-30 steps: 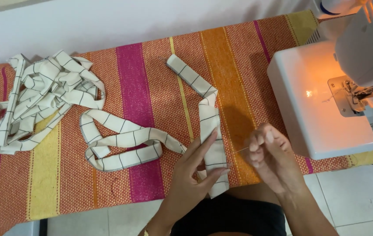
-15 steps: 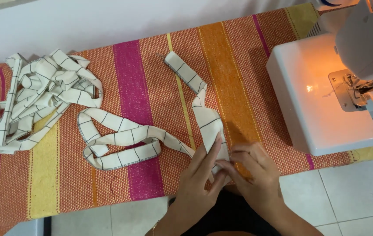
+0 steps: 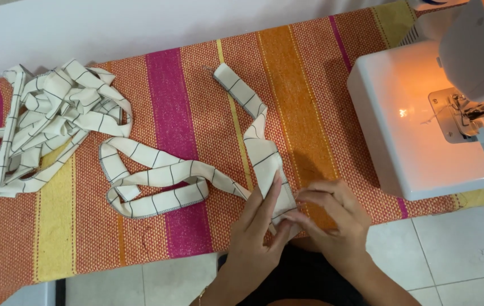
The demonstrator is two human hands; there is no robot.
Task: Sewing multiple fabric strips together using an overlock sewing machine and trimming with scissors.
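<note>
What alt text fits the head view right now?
Both hands, left hand and right hand, press a cream checked fabric strip onto a striped cloth-covered table; a white sewing machine stands right, a strip pile left.

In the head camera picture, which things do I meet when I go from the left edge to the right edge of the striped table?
Pile of checked fabric strips → looped checked strip → left hand → right hand → white sewing machine.
</note>
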